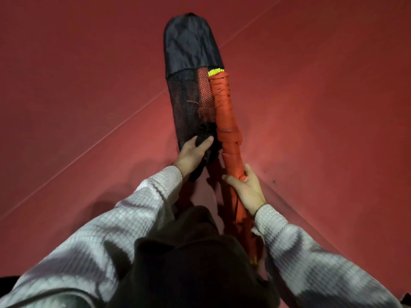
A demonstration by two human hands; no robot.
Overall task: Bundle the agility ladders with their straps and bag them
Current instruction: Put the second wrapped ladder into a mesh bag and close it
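Ladder bundle (224, 121) lies on red floor (311, 107), just right of the bag (191, 52). R hand (246, 185) wraps its near end. L hand (193, 152) grips bag's mouth. Bundle prob stiff & light; straps soft, may slip, so hold the near end.

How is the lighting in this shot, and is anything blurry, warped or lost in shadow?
Head view: dim, warm light, brightest on the red floor around the hands, darkening toward the corners; the wide lens bows the floor seams; the black bag loses detail in its dark fabric, while the orange ladder bundle and its yellow rung ends read clearly; the dark clothing at the bottom is nearly featureless; the sleeves look soft.
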